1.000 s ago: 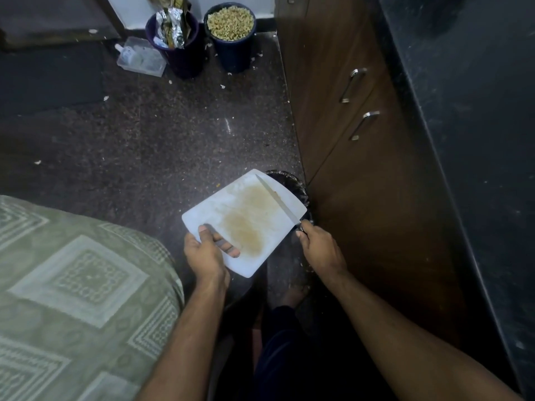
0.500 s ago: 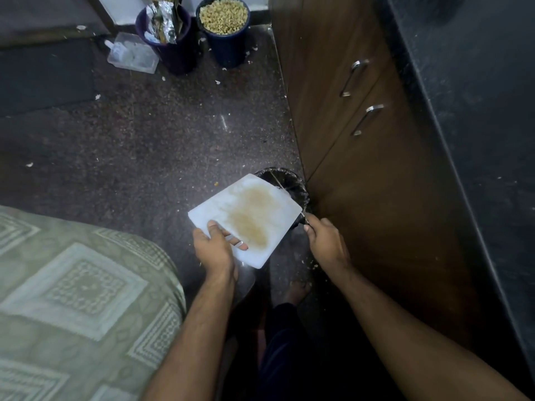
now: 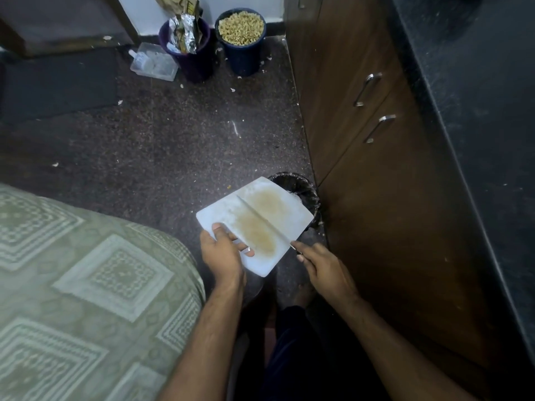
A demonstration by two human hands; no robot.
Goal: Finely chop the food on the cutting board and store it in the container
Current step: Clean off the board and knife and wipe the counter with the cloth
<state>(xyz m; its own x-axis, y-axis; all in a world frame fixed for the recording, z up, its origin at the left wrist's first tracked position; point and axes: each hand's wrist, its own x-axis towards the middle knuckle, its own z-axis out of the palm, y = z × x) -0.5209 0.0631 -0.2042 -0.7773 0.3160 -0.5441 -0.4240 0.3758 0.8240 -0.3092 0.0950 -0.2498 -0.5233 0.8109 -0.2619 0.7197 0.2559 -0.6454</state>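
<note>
A person holds a white cutting board over a small black bin that stands on the dark speckled floor beside a brown cabinet. The left hand grips the board's near corner, thumb on top and fingers curled over its edge. The right hand is clamped on the handle of a knife, whose blade lies across the board's stained middle. The board's far edge hangs above the bin's rim; brown stains mark its surface, and no pieces of food can be made out on it. A patterned green bed cover fills the lower left. By the far wall stand a dark pot of pale grains, a second pot stuffed with foil packets and a clear plastic box. A black bench runs along the right.
</note>
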